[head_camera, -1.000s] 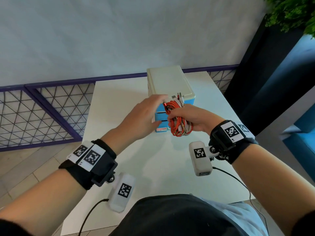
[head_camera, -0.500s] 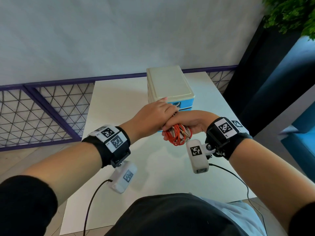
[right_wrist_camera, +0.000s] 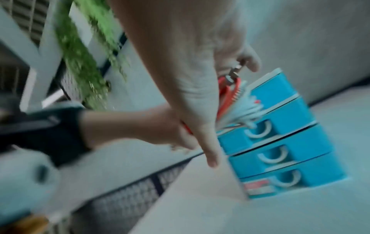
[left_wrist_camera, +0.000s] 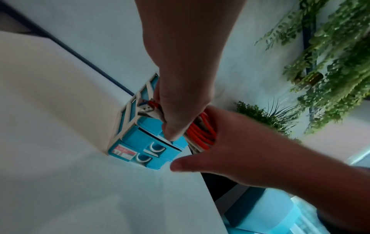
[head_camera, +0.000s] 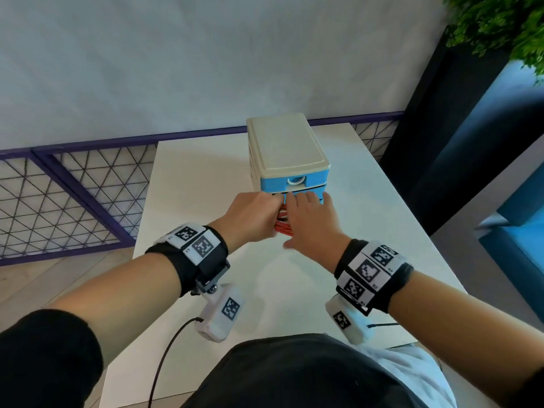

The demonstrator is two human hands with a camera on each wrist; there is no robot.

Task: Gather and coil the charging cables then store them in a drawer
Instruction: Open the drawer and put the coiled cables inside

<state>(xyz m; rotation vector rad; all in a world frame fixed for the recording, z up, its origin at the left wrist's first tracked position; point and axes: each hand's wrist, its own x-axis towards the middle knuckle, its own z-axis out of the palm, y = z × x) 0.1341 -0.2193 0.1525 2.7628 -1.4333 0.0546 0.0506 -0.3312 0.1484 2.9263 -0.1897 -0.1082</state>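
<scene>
White counter [head_camera: 206, 178] carries a small drawer unit [head_camera: 287, 148] near its far edge. Left hand [head_camera: 250, 216] grips the coiled cables [left_wrist_camera: 202, 133] against the drawer fronts; right hand [head_camera: 312, 219] hovers with fingers spread. Drawers look barely open, so loops may snag or spring loose.

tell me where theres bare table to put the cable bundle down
Bare white table lies left of the drawer unit, and more between the hands and the person's body. It is crowded at the drawer fronts, where the left hand, right hand and cable bundle meet.
</scene>
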